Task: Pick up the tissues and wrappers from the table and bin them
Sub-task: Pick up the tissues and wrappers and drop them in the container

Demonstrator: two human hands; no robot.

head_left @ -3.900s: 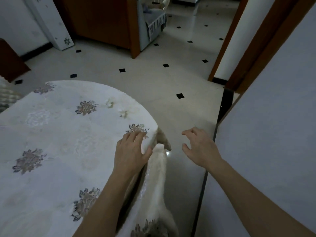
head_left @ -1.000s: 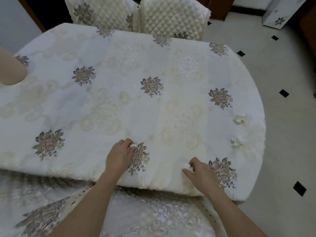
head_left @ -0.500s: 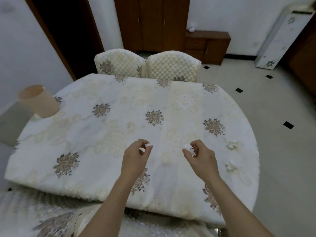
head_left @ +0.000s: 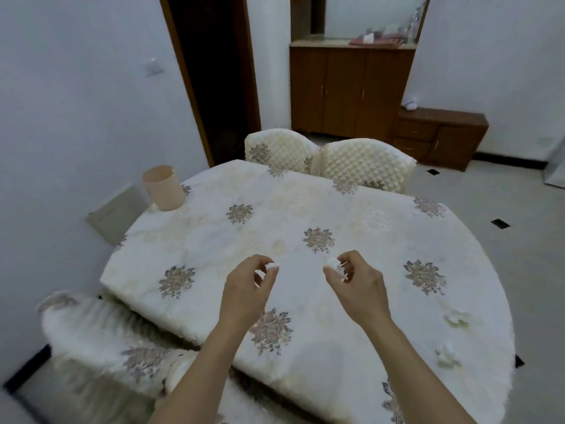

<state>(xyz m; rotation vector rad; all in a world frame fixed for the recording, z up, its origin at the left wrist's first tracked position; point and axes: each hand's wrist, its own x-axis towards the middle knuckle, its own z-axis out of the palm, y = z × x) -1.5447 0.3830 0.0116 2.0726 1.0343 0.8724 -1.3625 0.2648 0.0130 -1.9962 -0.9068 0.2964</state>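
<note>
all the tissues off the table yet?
No: two crumpled tissues lie near the table's right edge, apart from the pieces pinched in each hand.

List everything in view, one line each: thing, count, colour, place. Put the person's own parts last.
Oval table with floral cloth: 1, cream, centre.
Plastic bin: 1, peach, table's far-left edge.
Crumpled tissues on the table: 2, white, near right edge.
Quilted chairs: 2, cream, far side.
Covered chair: 1, cream, near left, blurred.
Wooden cabinet: 1, brown, back wall.
Low wooden drawer unit: 1, brown, right of the cabinet.
Tiled floor: pale with black diamonds, right.
Left hand: pinching a small white tissue wad.
Right hand: pinching another white tissue wad.
</note>
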